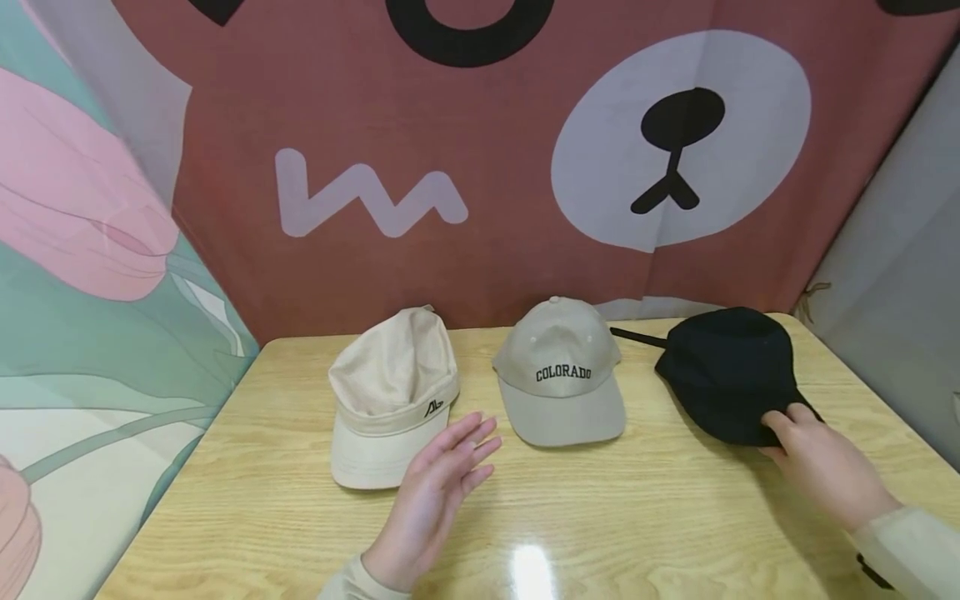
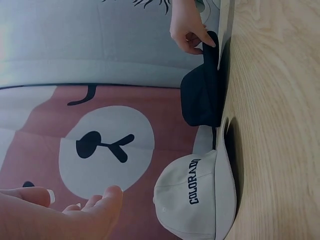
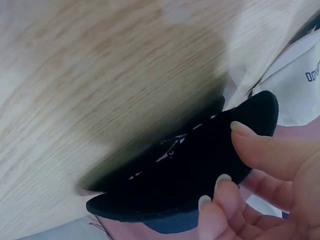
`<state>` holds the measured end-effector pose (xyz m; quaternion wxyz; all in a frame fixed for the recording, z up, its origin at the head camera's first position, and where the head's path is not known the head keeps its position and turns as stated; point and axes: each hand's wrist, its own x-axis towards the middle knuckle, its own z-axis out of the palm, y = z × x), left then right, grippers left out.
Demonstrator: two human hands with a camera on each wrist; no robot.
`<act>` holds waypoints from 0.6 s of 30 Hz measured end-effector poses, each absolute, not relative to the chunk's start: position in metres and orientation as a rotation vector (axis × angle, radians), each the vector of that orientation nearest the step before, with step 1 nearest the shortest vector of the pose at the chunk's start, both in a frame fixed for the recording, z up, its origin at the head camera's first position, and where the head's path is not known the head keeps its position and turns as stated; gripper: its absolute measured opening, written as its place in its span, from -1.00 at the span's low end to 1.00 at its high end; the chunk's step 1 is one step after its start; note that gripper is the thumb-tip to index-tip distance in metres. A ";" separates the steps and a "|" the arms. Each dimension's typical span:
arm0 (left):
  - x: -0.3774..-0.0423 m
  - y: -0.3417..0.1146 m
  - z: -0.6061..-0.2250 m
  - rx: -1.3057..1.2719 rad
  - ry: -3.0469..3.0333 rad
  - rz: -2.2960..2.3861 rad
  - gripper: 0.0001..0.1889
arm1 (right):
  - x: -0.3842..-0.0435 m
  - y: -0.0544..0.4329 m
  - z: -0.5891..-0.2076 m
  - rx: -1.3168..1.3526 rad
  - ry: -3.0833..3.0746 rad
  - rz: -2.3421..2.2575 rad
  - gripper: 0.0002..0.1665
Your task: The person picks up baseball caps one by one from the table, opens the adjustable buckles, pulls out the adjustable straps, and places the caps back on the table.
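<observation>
At the right of the table in the head view, a black cap [image 1: 731,358] lies with its brim towards me and a strap [image 1: 637,337] sticking out to its left. My right hand [image 1: 828,462] pinches the brim's front edge. In the right wrist view the thumb lies on one face of the brim [image 3: 200,167], with the fingers on the other. My left hand [image 1: 435,500] hovers over the table, fingers extended and holding nothing. It overlaps the brim of a cream cap [image 1: 397,367] in the head view. Between these caps sits a greyish-beige cap lettered COLORADO [image 1: 558,417].
The three caps stand in a row along the back of the light wooden table [image 1: 600,525]. Behind it hangs a reddish-brown cloth [image 1: 480,275] with a bear face. A flowered cloth [image 1: 97,333] hangs at the left, and a grey cloth [image 1: 900,250] at the right.
</observation>
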<state>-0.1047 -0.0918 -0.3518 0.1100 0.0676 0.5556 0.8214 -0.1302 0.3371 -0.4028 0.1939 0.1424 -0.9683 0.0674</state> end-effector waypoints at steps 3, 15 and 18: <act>-0.103 -0.092 -0.352 0.185 1.631 2.423 -0.46 | -0.133 0.337 -0.403 0.395 -2.754 0.183 -0.57; -0.103 -0.094 -0.353 0.165 1.640 2.423 -0.46 | -0.138 0.341 -0.401 0.338 -2.867 0.280 -0.74; -0.103 -0.094 -0.352 0.155 1.662 2.412 -0.45 | -0.138 0.341 -0.400 0.333 -2.876 0.284 -0.76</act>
